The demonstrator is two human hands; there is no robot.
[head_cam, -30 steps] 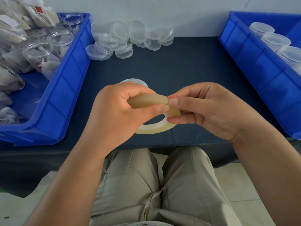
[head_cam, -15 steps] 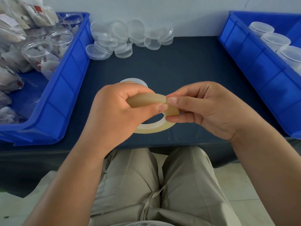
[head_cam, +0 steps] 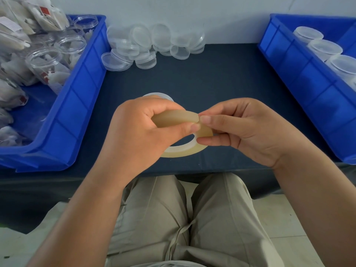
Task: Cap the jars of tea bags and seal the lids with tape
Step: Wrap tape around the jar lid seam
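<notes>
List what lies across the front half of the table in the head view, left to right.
From the left: left bin → left hand → tape roll, held between both hands → right hand → right bin.

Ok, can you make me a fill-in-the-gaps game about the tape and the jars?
1. The left hand and the right hand both hold a roll of ____.
2. The left bin and the right bin are both coloured ____.
3. The open jars sit in the ____ bin.
4. The capped jars sit in the ____ bin.

Missing words: tape, blue, left, right.
</notes>
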